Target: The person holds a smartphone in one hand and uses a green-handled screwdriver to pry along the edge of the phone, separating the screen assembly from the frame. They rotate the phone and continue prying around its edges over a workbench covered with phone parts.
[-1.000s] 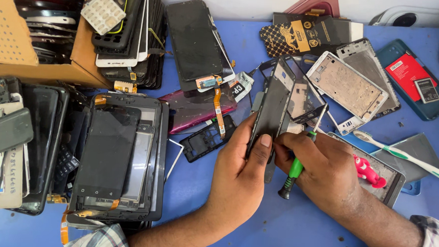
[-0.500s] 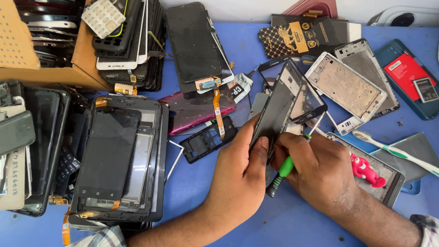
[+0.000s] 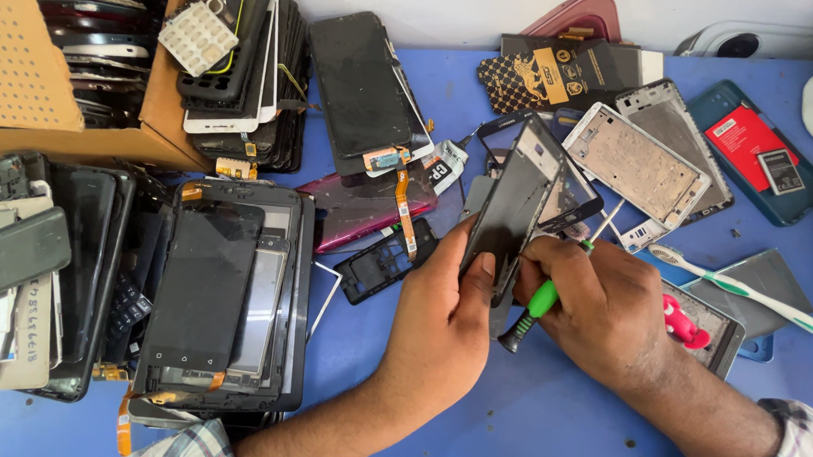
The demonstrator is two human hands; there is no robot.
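My left hand [image 3: 446, 326] grips the lower end of a dark phone screen panel [image 3: 517, 201], holding it tilted up on edge above the blue table [image 3: 508, 425]. My right hand [image 3: 604, 310] is closed around a green-and-black screwdriver [image 3: 531, 312], whose metal shaft [image 3: 605, 219] pokes up past the fingers, right beside the panel. Both hands touch at the panel's lower edge.
Stacks of black phone screens [image 3: 211, 311] lie at the left. A cardboard box [image 3: 75, 68] of phone parts stands at the back left. Silver phone frames [image 3: 638, 165], a teal phone back [image 3: 757, 148], a white toothbrush [image 3: 742, 291] and a pink tool [image 3: 681, 325] lie at the right.
The panel has tilted and shifted slightly right in my left hand. My right hand with the screwdriver has moved closer to the panel's lower edge.
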